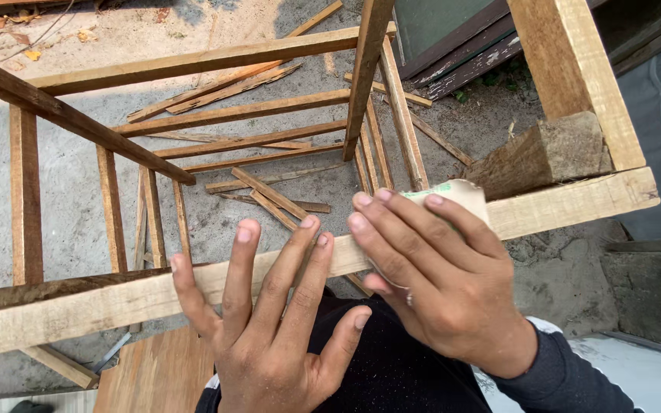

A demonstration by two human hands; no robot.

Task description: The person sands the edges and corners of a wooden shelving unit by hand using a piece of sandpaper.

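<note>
My left hand (pixel 269 321) lies flat with spread fingers on the top rail (pixel 93 306) of a pale wooden frame, pressing it down. My right hand (pixel 434 271) sits just to the right on the same rail, fingers pressed over a folded piece of sandpaper (pixel 460 193) whose beige back shows past my fingertips. A ring is on one finger of the right hand. The rail runs from lower left to the frame's corner at the right.
The frame's other rails and legs (pixel 193 61) cross the view above a concrete ground strewn with wood offcuts (pixel 269 191). A rough wood block (pixel 545 157) rests inside the right corner. A plywood sheet (pixel 154 375) lies below the rail.
</note>
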